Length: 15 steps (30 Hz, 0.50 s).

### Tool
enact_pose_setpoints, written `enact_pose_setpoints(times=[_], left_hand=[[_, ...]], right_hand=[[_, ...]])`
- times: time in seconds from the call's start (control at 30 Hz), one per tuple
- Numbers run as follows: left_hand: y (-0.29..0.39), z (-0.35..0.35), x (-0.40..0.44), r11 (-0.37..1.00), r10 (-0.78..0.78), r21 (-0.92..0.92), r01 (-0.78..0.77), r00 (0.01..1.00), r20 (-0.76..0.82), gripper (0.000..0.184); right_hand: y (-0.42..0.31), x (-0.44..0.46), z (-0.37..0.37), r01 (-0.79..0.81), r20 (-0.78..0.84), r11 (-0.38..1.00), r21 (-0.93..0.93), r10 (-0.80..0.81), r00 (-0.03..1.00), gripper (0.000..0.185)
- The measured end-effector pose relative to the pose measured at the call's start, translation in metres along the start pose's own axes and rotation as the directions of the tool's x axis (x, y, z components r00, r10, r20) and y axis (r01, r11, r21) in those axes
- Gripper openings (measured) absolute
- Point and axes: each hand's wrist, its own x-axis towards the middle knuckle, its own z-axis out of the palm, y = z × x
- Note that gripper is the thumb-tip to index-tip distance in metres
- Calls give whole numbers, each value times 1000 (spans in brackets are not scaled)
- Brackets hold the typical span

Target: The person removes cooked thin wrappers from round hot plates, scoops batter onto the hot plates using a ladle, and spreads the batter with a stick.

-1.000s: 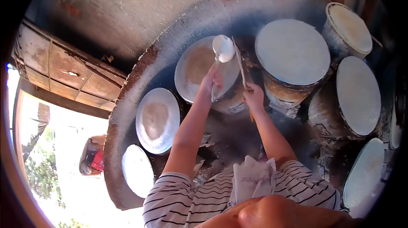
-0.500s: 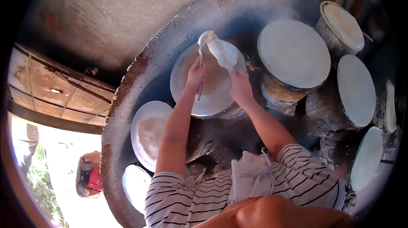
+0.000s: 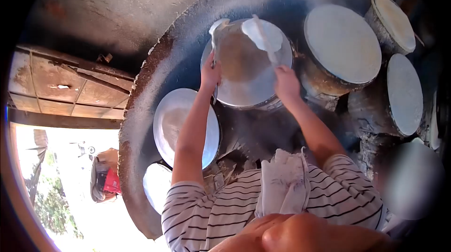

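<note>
The left forearm slants up toward 12 to 1 o'clock from a striped sleeve, and the right forearm toward 11. With the middle pan as a clock face, the left hand, near 9, is curled round the handle of a white-coated ladle, whose bowl sits about 11; whether it touches the pan I cannot tell. The right hand, near 4, grips a thin stick that runs up across a white patch of batter at 1. At 7, partly cut off by the arm, is a bright pan; nearer, between 7 and 8, a grey pan; close to 3, a white-topped pan on a browned base. In the view itself, stained panels stand between 9 and 10, bright daylight at 8.
</note>
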Motion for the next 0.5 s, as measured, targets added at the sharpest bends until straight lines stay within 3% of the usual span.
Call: enact_pose_setpoints(times=[0.1, 0.17, 0.23, 0.27, 0.33, 0.47, 0.5], left_hand=[[5, 4, -10, 1000, -17, 2, 17, 996, -85, 52], [6, -8, -24, 999, -41, 30, 45, 993, -109, 52], [12, -28, -46, 997, -50, -72, 42, 992, -115, 54], [12, -32, -68, 988, -75, -146, 56, 989, -129, 56], [17, -31, -90, 987, -120, -124, 98, 976, -181, 55], [15, -22, -110, 990, -109, -113, 87, 972, -210, 55], [12, -19, -116, 988, -103, -131, 76, 972, -210, 54]], right_hand=[[-15, 49, 18, 69, 75, 995, 70, -74, 994, 38], [-2, 63, -11, 94, 34, 994, 52, -96, 995, 35], [17, 43, -15, 43, 86, 997, 64, -48, 995, 30], [17, 31, 4, 61, 24, 990, 125, -64, 998, 30], [-5, 36, 30, 116, 13, 966, 230, -122, 992, 31], [-2, 65, 7, 280, 36, 943, 181, -291, 956, 27], [10, 64, -6, 195, 23, 975, 105, -198, 980, 26]])
